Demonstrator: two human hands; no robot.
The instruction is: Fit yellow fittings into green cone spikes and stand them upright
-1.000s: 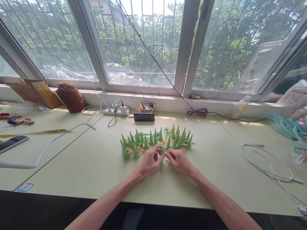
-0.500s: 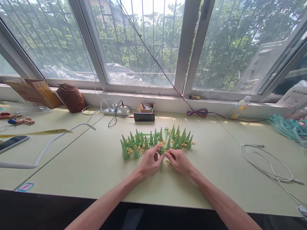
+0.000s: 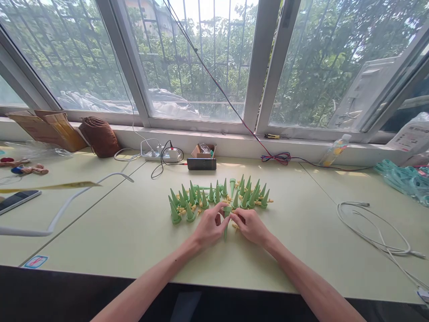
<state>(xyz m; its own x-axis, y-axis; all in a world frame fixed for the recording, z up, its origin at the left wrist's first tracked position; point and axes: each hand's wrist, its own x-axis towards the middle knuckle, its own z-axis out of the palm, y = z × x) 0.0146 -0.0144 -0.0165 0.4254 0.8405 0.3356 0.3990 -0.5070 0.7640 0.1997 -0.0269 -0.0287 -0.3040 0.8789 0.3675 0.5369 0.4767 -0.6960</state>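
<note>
My left hand (image 3: 212, 222) is closed round a green plant watering spike (image 3: 227, 209), its wide cap up and its tip pointing down toward me. At the side of that spike, just below the cap, the fingertips of my right hand (image 3: 248, 223) are pinched together; what they hold is hidden. Beyond my hands, several green spikes (image 3: 174, 213) stand on their caps, tips up, in a left and a right group. Small yellow valve pieces stick out of some spikes or lie among them. One yellow piece (image 3: 235, 226) lies below my right fingers.
A black phone (image 3: 201, 164) leans before a small box at the back. Near it are a power strip (image 3: 152, 154) and cables. A white cable (image 3: 375, 248) lies coiled at the right; another phone (image 3: 18, 201) is at the far left. A bottle (image 3: 336, 150) leans by the window.
</note>
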